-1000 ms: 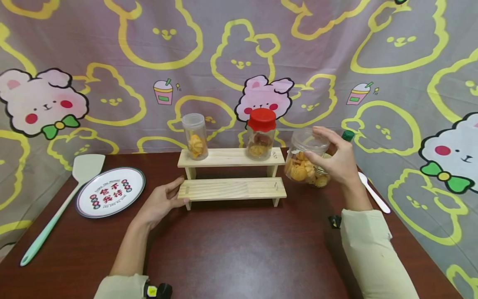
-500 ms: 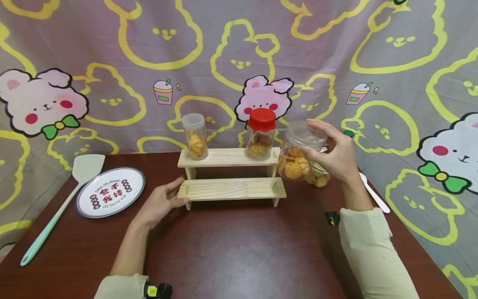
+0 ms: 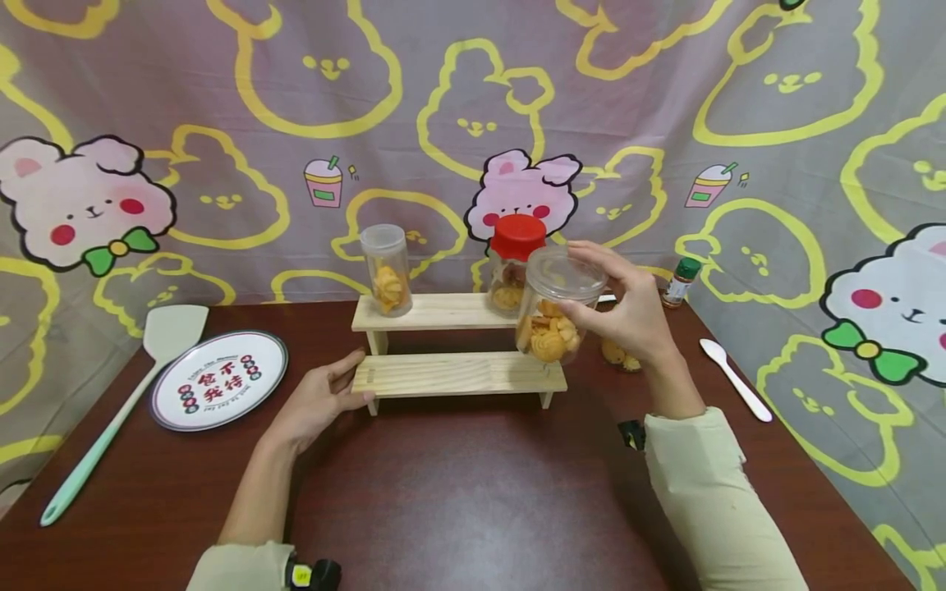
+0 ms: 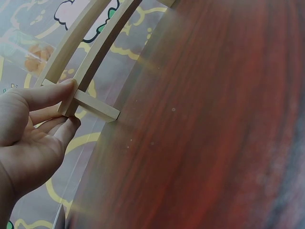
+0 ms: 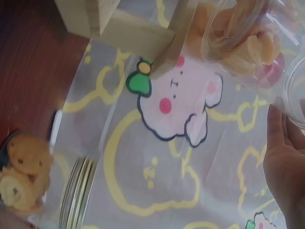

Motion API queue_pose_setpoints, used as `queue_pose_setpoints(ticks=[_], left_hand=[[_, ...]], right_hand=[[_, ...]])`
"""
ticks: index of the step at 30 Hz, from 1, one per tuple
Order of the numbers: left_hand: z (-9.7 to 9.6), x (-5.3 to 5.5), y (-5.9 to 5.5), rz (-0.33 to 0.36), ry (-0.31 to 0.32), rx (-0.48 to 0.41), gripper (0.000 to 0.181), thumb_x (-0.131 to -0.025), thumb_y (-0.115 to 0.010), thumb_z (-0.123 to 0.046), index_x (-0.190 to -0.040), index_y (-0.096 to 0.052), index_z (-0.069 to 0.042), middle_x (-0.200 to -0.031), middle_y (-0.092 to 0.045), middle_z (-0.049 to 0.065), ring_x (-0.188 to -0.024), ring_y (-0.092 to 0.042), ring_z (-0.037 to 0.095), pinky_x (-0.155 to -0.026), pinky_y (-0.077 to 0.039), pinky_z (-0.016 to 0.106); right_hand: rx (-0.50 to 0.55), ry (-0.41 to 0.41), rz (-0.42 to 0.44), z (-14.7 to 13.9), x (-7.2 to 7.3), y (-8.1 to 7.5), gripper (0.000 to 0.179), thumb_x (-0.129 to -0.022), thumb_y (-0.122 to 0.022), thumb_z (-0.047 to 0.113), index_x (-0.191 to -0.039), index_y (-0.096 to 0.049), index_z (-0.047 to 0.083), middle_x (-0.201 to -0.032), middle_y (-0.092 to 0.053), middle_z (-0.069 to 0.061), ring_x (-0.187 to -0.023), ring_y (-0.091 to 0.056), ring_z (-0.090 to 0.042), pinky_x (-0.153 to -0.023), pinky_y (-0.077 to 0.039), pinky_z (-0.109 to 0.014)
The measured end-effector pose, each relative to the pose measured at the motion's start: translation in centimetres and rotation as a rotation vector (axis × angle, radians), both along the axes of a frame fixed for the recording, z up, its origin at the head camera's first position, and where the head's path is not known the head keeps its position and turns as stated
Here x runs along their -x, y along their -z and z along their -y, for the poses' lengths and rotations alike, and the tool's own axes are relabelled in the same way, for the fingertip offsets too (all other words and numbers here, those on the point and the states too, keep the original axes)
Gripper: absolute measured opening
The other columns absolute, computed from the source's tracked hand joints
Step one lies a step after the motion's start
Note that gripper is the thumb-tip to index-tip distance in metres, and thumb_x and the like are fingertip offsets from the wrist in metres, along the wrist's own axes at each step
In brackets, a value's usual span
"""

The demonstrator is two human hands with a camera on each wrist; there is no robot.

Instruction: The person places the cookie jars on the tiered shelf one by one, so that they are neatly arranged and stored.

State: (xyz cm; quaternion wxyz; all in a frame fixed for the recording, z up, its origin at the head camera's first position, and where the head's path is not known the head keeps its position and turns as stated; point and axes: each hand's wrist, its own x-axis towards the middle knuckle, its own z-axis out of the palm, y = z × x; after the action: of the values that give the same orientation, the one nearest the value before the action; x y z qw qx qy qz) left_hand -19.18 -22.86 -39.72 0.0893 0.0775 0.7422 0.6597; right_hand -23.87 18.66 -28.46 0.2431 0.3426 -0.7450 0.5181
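Observation:
My right hand point(image 3: 631, 308) holds a clear, wide-lidded jar of cookies point(image 3: 550, 332) by its lid area. In the head view this jar overlaps the right end of a two-step wooden rack point(image 3: 458, 373). With thumb and fingers, my left hand point(image 3: 318, 402) pinches the left end of the lower step; the left wrist view shows this hand point(image 4: 38, 133) with its thumb above the board and fingers beneath. On the upper step stand a slim clear-lidded jar point(image 3: 388, 279) of cookies and a red-lidded jar point(image 3: 519, 236), partly hidden behind the held one.
Right of the rack, another cookie jar point(image 3: 621, 355) stands mostly hidden by my right hand; its gold lid point(image 5: 78, 193) shows below. A green-capped bottle point(image 3: 681, 283) and white spoon point(image 3: 735, 380) are farther right. Left lie a white plate point(image 3: 218, 380) and spatula point(image 3: 121, 410).
My right hand has carried the cookie jar leftward, from beside the rack to over its right end, uncovering the green-capped bottle. The left hand has stayed at the rack.

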Motion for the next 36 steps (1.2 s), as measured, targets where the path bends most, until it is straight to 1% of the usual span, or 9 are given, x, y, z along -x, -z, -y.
queue_pose_setpoints(ticks=[3, 11, 12, 14, 18, 19, 21, 30, 36], left_hand=[[0.0, 0.0, 0.0, 0.000, 0.002, -0.003, 0.079, -0.093, -0.066, 0.008, -0.155, -0.017, 0.013, -0.165, -0.013, 0.025, -0.149, -0.021, 0.033, -0.107, -0.039, 0.019], [0.0, 0.0, -0.1, 0.008, 0.001, -0.008, 0.079, -0.093, -0.066, 0.009, -0.155, -0.017, 0.013, -0.165, -0.014, 0.024, -0.149, -0.021, 0.032, -0.108, -0.038, 0.020], [0.0, 0.0, -0.1, 0.009, 0.001, -0.008, 0.079, -0.093, -0.066, 0.009, -0.155, -0.017, 0.013, -0.165, -0.014, 0.024, -0.149, -0.021, 0.032, -0.108, -0.038, 0.020], [0.0, 0.0, -0.1, 0.009, 0.000, -0.008, 0.079, -0.093, -0.066, 0.009, -0.155, -0.017, 0.013, -0.165, -0.014, 0.024, -0.149, -0.021, 0.032, -0.107, -0.038, 0.020], [0.1, 0.0, -0.1, 0.008, -0.002, -0.007, 0.079, -0.093, -0.066, 0.009, -0.155, -0.018, 0.013, -0.165, -0.015, 0.024, -0.149, -0.021, 0.032, -0.107, -0.039, 0.020], [0.1, 0.0, -0.1, 0.008, -0.003, -0.005, 0.079, -0.093, -0.066, 0.009, -0.155, -0.018, 0.012, -0.165, -0.015, 0.024, -0.149, -0.022, 0.032, -0.107, -0.039, 0.020], [0.1, -0.1, -0.1, 0.008, -0.004, -0.004, 0.079, -0.093, -0.066, 0.009, -0.155, -0.018, 0.012, -0.165, -0.015, 0.024, -0.149, -0.022, 0.032, -0.107, -0.039, 0.020], [0.0, 0.0, -0.2, 0.009, -0.001, -0.009, 0.079, -0.092, -0.065, 0.010, -0.155, -0.017, 0.013, -0.165, -0.014, 0.024, -0.148, -0.022, 0.033, -0.105, -0.040, 0.018], [0.1, -0.1, -0.1, 0.016, -0.001, -0.017, 0.079, -0.093, -0.065, 0.010, -0.155, -0.017, 0.013, -0.165, -0.013, 0.023, -0.148, -0.022, 0.033, -0.103, -0.042, 0.016]], right_hand=[[-0.006, -0.019, 0.003, 0.8, 0.0, 0.0, 0.061, -0.071, -0.081, -0.013, -0.129, -0.065, -0.004, -0.135, -0.061, -0.018, -0.120, -0.058, -0.018, -0.094, -0.052, -0.021], [-0.046, -0.040, 0.006, 2.9, -0.1, 0.3, 0.061, -0.073, -0.084, -0.004, -0.131, -0.066, 0.001, -0.137, -0.062, -0.011, -0.127, -0.054, -0.023, -0.096, -0.053, -0.024], [-0.048, -0.043, 0.003, 3.1, -0.1, 0.3, 0.061, -0.073, -0.084, -0.003, -0.131, -0.066, 0.001, -0.137, -0.062, -0.011, -0.127, -0.055, -0.023, -0.094, -0.054, -0.023], [-0.046, -0.058, 0.004, 3.7, 0.0, 0.5, 0.061, -0.073, -0.085, -0.002, -0.132, -0.066, 0.002, -0.137, -0.062, -0.009, -0.120, -0.057, -0.022, -0.078, -0.055, -0.019], [-0.027, -0.116, 0.014, 4.8, 0.1, 0.8, 0.062, -0.074, -0.085, -0.004, -0.133, -0.065, 0.001, -0.137, -0.061, -0.010, -0.117, -0.057, -0.023, -0.084, -0.056, -0.024], [-0.027, -0.124, 0.011, 5.1, 0.1, 0.9, 0.062, -0.073, -0.085, -0.004, -0.132, -0.066, 0.001, -0.137, -0.061, -0.010, -0.117, -0.057, -0.023, -0.089, -0.056, -0.026], [-0.029, -0.132, 0.004, 5.7, 0.1, 1.1, 0.063, -0.073, -0.086, -0.004, -0.131, -0.066, 0.000, -0.137, -0.061, -0.010, -0.124, -0.056, -0.024, -0.104, -0.051, -0.034], [-0.120, -0.058, -0.006, 8.3, -0.1, 2.2, 0.063, -0.073, -0.092, 0.013, -0.130, -0.068, 0.003, -0.137, -0.062, -0.004, -0.133, -0.049, -0.019, -0.106, -0.049, -0.040], [-0.114, -0.087, 0.052, 10.3, -0.1, 2.7, 0.066, -0.073, -0.093, 0.015, -0.132, -0.067, 0.003, -0.140, -0.060, -0.006, -0.132, -0.051, -0.019, -0.108, -0.047, -0.040]])
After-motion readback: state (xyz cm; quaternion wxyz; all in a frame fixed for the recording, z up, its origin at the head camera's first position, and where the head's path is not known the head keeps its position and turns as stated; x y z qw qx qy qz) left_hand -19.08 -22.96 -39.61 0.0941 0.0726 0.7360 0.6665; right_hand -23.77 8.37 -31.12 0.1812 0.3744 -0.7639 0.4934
